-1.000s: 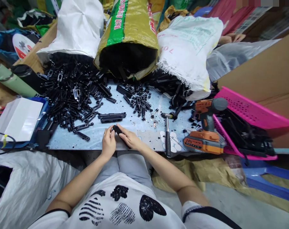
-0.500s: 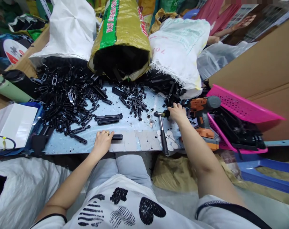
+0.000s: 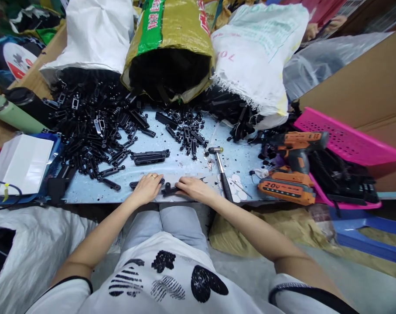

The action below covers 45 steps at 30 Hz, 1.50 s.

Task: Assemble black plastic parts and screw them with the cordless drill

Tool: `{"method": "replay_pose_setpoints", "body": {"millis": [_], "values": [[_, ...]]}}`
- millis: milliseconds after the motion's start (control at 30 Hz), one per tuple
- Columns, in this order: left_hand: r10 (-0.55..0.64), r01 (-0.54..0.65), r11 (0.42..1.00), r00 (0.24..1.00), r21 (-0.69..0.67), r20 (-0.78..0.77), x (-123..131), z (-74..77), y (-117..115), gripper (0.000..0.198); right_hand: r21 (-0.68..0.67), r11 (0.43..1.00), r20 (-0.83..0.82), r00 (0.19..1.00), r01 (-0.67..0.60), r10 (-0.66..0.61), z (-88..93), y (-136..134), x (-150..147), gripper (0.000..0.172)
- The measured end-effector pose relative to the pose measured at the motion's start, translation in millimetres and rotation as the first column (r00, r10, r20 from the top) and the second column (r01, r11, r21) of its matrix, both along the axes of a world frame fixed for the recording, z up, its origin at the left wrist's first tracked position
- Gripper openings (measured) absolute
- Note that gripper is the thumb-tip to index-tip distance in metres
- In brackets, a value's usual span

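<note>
My left hand (image 3: 148, 187) is closed over a slim black plastic bar (image 3: 133, 185) lying at the table's front edge; its ends show on both sides of the fingers. Just to the right, my right hand (image 3: 195, 189) grips a black piece with a rounded knob (image 3: 167, 188), its fingers pressed around the far end. The two parts almost meet, and I cannot tell whether they touch. A hammer (image 3: 222, 172) with a dark handle lies to the right of my right hand. Beyond my left hand rests a small stack of black bars (image 3: 150, 157).
Black parts (image 3: 90, 131) heap up at left, with small joint pieces (image 3: 189, 135) at centre. Open sacks (image 3: 172, 39) line the back. An orange cordless drill (image 3: 291, 170) and a pink basket (image 3: 351, 139) stand at right. Another person's hands (image 3: 325, 28) show at far right.
My right hand has come from the pile behind the hammer to the front middle, bringing the knobbed black piece beside the bar. My left hand stays on the bar. The view has shifted slightly.
</note>
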<state>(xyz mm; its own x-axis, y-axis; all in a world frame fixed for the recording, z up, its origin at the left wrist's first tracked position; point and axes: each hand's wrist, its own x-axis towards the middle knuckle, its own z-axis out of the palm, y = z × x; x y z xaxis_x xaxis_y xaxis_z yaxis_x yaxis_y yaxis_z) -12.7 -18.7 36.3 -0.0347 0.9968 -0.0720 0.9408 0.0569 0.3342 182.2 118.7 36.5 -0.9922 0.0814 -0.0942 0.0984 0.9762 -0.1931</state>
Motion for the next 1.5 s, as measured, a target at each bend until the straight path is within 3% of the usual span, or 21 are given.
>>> {"method": "replay_pose_setpoints", "body": {"millis": [133,300,467,667,767,867,1000,1067,1133,1200,1267,1367,1433,1500], "values": [[-0.012,0.013,0.999,1.000,-0.030,0.015,1.7,8.0,2.4,0.039,0.027,0.998,0.014,0.998,0.055,-0.055,-9.8,-17.4,-9.5,0.041],[-0.011,0.011,1.000,0.999,0.008,0.046,-2.0,8.7,-0.8,0.067,0.104,0.984,-0.025,0.990,0.142,-0.140,5.9,-26.7,-12.7,0.044],[-0.018,0.002,0.990,0.994,0.143,0.109,-5.0,3.3,-9.1,0.058,0.186,0.977,-0.057,0.994,0.103,-0.094,22.3,-34.3,-14.5,0.041],[-0.025,-0.005,0.969,0.993,0.247,0.118,-5.8,-1.9,-12.4,0.040,0.227,0.974,-0.079,0.997,0.002,0.017,35.8,-22.9,-24.1,0.033],[0.041,-0.065,0.964,0.994,0.256,0.099,-1.3,-4.4,-9.8,0.039,0.253,0.968,-0.101,0.995,-0.003,0.029,30.8,-16.4,-25.2,0.033],[0.051,-0.060,0.985,0.997,0.161,0.059,6.4,-3.6,-1.1,0.039,0.247,0.968,-0.125,0.992,0.033,-0.002,14.0,-13.3,-16.1,0.037],[-0.139,0.137,0.989,0.989,0.059,0.046,15.6,6.0,40.2,0.045,0.139,0.979,-0.149,0.981,0.149,-0.128,-8.1,3.3,7.8,0.041],[-0.123,0.117,0.989,0.990,0.092,0.062,21.3,11.9,77.3,0.041,0.089,0.962,-0.177,0.954,0.259,-0.240,-10.4,24.6,17.9,0.040],[-0.041,0.036,0.994,0.998,0.104,0.046,31.6,15.5,118.7,0.032,0.089,0.894,-0.215,0.885,0.438,-0.412,-7.7,52.3,22.6,0.037],[-0.052,0.051,0.994,0.999,0.093,0.002,47.3,15.2,154.8,0.030,0.124,0.777,-0.224,0.781,0.617,-0.583,-4.0,79.3,21.6,0.035],[-0.077,0.081,0.994,0.995,0.071,-0.058,63.8,10.8,179.0,0.028,0.162,0.679,-0.182,0.698,0.716,-0.692,-2.4,99.1,16.9,0.032],[0.009,-0.003,0.999,0.989,0.037,-0.150,72.9,0.9,192.6,0.025,0.156,0.649,-0.101,0.666,0.744,-0.739,-3.6,113.9,10.9,0.031],[0.118,-0.115,0.993,0.972,0.026,-0.202,64.8,-3.4,193.7,0.027,0.112,0.650,-0.125,0.660,0.751,-0.741,-3.3,120.7,11.6,0.033],[0.192,-0.184,0.981,0.951,0.057,-0.243,52.7,-4.2,195.9,0.028,0.080,0.599,-0.195,0.602,0.797,-0.774,-0.1,131.0,16.9,0.034]]}}
